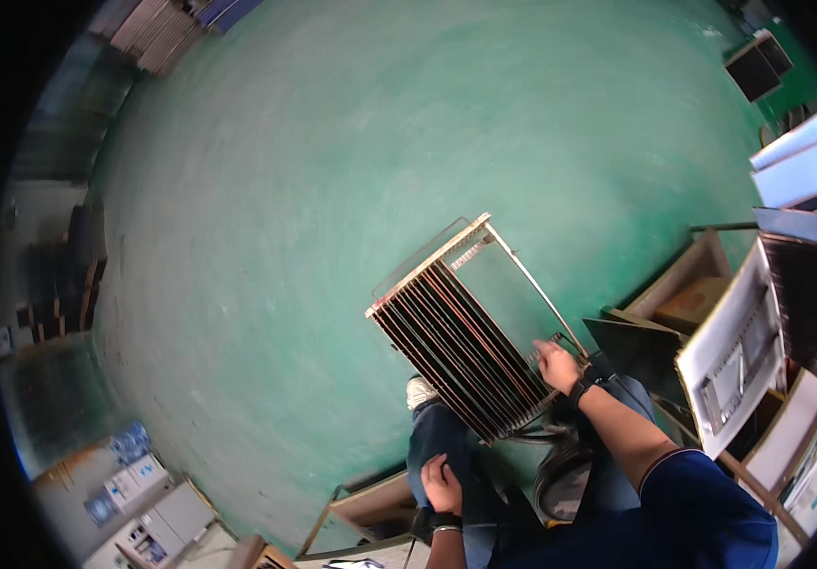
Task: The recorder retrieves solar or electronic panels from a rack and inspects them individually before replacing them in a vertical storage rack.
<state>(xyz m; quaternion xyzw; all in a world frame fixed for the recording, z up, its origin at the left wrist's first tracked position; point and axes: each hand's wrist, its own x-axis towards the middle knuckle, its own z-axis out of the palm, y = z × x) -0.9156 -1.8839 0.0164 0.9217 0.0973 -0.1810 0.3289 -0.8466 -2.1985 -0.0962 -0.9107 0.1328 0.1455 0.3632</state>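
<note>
A metal rack point(470, 237) stands on the floor before my knees, tilted in the view. Many thin dark panels point(456, 351) sit side by side in its slots, filling its left and middle part. At the rack's near right end is my right hand point(557, 367), beside the panels' ends and close to the frame bar. Its fingers look partly stretched, and I see nothing held in them. My left hand point(442, 486) lies on my left thigh, loosely open and holding nothing.
To my right, a wooden crate point(707, 251), a dark sheet point(641, 356) and a white-edged panel point(736, 356) crowd close to my arm. An open box point(371, 512) stands by my left leg. Stacked boards point(154, 36) stand at the far left.
</note>
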